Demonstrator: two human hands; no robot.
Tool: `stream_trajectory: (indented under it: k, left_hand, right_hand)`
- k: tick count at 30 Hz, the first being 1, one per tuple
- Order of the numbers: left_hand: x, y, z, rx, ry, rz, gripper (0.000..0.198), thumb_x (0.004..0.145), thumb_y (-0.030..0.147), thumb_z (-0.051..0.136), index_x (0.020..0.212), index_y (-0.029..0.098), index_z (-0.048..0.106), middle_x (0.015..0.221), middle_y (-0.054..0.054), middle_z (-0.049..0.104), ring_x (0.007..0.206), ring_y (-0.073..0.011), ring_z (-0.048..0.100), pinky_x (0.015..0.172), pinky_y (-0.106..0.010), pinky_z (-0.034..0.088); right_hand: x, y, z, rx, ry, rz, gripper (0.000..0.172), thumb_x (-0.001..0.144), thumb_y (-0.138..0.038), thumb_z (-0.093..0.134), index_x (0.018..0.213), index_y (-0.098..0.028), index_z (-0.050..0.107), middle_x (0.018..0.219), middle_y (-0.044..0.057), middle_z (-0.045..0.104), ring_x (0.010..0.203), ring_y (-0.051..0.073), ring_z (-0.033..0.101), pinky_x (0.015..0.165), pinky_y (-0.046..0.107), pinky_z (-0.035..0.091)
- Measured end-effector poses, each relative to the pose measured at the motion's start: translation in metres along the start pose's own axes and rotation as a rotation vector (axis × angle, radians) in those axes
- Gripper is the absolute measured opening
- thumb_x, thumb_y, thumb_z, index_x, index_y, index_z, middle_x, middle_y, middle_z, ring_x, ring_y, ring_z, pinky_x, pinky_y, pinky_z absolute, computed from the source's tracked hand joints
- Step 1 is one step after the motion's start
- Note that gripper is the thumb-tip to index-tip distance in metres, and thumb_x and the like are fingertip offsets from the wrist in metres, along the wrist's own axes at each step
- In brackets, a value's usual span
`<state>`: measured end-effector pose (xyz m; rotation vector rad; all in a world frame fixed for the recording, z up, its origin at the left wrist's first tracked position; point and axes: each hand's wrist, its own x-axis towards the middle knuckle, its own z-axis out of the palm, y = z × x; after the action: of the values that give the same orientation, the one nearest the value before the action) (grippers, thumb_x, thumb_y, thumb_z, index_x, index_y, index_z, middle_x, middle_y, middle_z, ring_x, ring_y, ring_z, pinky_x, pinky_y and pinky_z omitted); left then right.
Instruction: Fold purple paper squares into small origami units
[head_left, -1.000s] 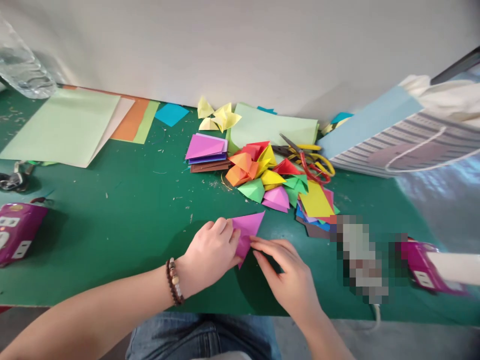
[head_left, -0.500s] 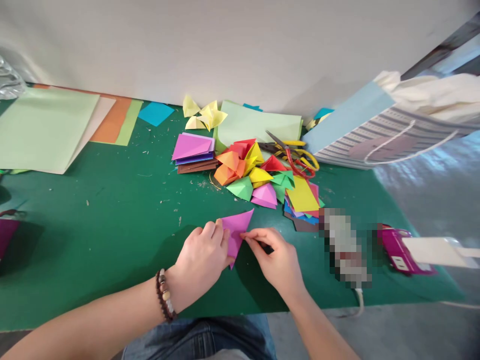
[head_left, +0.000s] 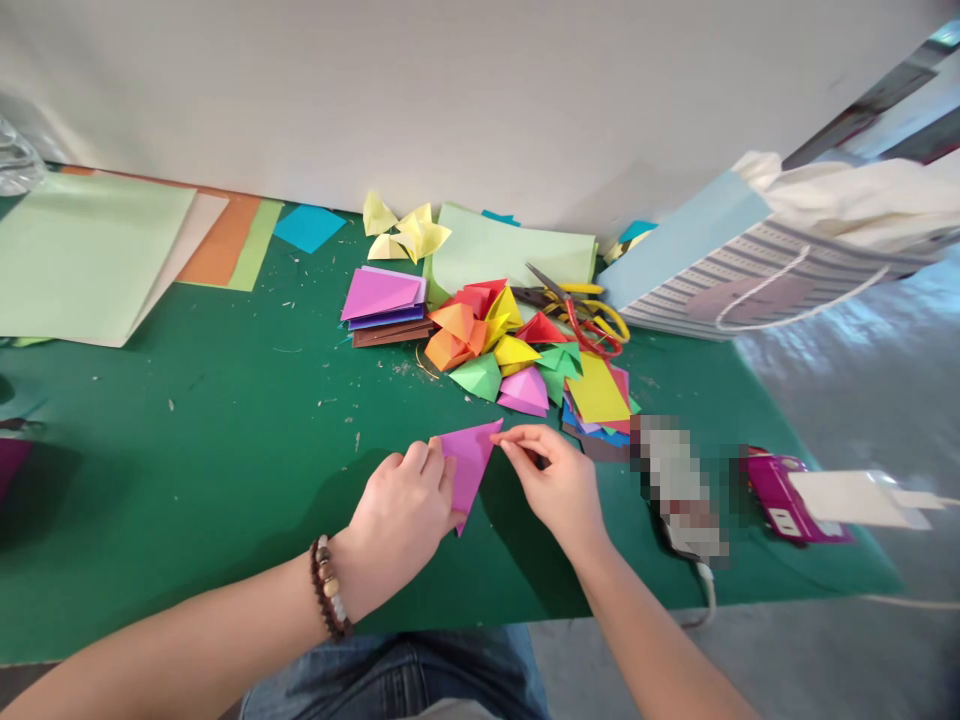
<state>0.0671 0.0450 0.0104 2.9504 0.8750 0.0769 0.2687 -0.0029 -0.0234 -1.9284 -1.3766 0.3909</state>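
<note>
A folded pink paper triangle (head_left: 469, 463) lies on the green table (head_left: 225, 420) near its front edge. My left hand (head_left: 401, 520), with a bead bracelet at the wrist, presses down on the triangle's left part with curled fingers. My right hand (head_left: 555, 480) pinches the triangle's upper right corner between thumb and forefinger. Just behind lies a heap of folded coloured paper shapes (head_left: 502, 350) beside a stack of flat coloured squares (head_left: 600, 400).
Scissors with red and yellow handles (head_left: 581, 315) lie behind the heap. A stack of purple and brown sheets (head_left: 386, 305), large pale sheets (head_left: 97, 255) at back left, a striped paper bag (head_left: 757, 275) at right, a magenta device (head_left: 784, 490) and a blurred patch (head_left: 679, 490) nearby.
My right hand has slid up along the pink triangle's edge to its upper right corner and closed into a pinch. The left hand kept pressing. The camera view shifted slightly right.
</note>
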Motion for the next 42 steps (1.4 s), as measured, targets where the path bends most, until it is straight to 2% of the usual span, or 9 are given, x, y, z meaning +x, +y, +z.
stream_trajectory:
  k: [9, 12, 16, 19, 23, 31, 42]
  left_hand:
    - [0.000, 0.000, 0.000, -0.022, -0.004, -0.006, 0.044, 0.086, 0.045, 0.063, 0.113, 0.010, 0.064, 0.123, -0.013, 0.061, 0.097, -0.0241, 0.057, 0.068, -0.034, 0.052]
    - [0.000, -0.001, 0.001, -0.029, 0.006, -0.009, 0.044, 0.085, 0.046, 0.064, 0.111, 0.010, 0.064, 0.121, -0.014, 0.061, 0.096, -0.0241, 0.057, 0.067, -0.034, 0.052]
    - [0.001, -0.002, -0.001, -0.064, -0.012, -0.020, 0.045, 0.083, 0.048, 0.066, 0.110, 0.012, 0.064, 0.118, -0.013, 0.061, 0.096, -0.0239, 0.057, 0.069, -0.034, 0.052]
    - [0.001, -0.003, -0.004, -0.084, -0.033, -0.033, 0.046, 0.081, 0.049, 0.068, 0.109, 0.013, 0.064, 0.115, -0.011, 0.061, 0.095, -0.0234, 0.056, 0.068, -0.034, 0.051]
    - [0.002, -0.003, -0.004, -0.099, -0.035, -0.034, 0.043, 0.081, 0.048, 0.068, 0.107, 0.014, 0.064, 0.110, -0.010, 0.061, 0.091, -0.0230, 0.056, 0.065, -0.035, 0.051]
    - [0.001, -0.002, 0.000, -0.079, 0.002, -0.018, 0.038, 0.083, 0.044, 0.067, 0.105, 0.014, 0.066, 0.112, -0.010, 0.060, 0.090, -0.0231, 0.056, 0.063, -0.034, 0.051]
    - [0.003, -0.002, -0.005, -0.094, -0.041, -0.038, 0.042, 0.083, 0.046, 0.066, 0.110, 0.015, 0.062, 0.103, -0.008, 0.059, 0.090, -0.0226, 0.056, 0.066, -0.034, 0.052]
  right_hand:
    - [0.015, 0.015, 0.003, 0.005, 0.084, 0.003, 0.013, 0.086, -0.033, 0.059, 0.086, -0.021, 0.064, 0.090, 0.004, 0.076, 0.084, 0.021, 0.071, 0.074, 0.032, 0.053]
    - [0.012, 0.015, 0.001, -0.049, 0.103, -0.074, 0.015, 0.089, -0.033, 0.056, 0.089, -0.021, 0.065, 0.091, 0.005, 0.075, 0.084, 0.020, 0.070, 0.074, 0.032, 0.053]
    - [0.015, 0.010, -0.004, -0.185, 0.128, -0.236, 0.018, 0.090, -0.034, 0.055, 0.095, -0.021, 0.067, 0.087, 0.005, 0.071, 0.067, 0.016, 0.064, 0.066, 0.030, 0.051]
    - [0.022, 0.009, -0.005, -0.268, 0.053, -0.336, 0.022, 0.092, -0.038, 0.053, 0.088, -0.021, 0.067, 0.081, 0.004, 0.067, 0.063, 0.015, 0.060, 0.061, 0.029, 0.049]
    - [0.025, 0.012, -0.004, -0.298, -0.040, -0.397, 0.026, 0.095, -0.038, 0.049, 0.081, -0.021, 0.064, 0.074, 0.003, 0.064, 0.066, 0.016, 0.061, 0.061, 0.028, 0.048]
    - [0.007, 0.007, -0.004, -0.217, -0.164, -0.488, 0.022, 0.095, -0.031, 0.050, 0.082, -0.021, 0.064, 0.073, 0.003, 0.064, 0.069, 0.015, 0.063, 0.062, 0.025, 0.049]
    - [-0.009, -0.009, -0.005, -0.163, -0.271, -0.562, 0.023, 0.095, -0.027, 0.050, 0.079, -0.022, 0.065, 0.072, 0.001, 0.066, 0.065, 0.013, 0.064, 0.059, 0.024, 0.050]
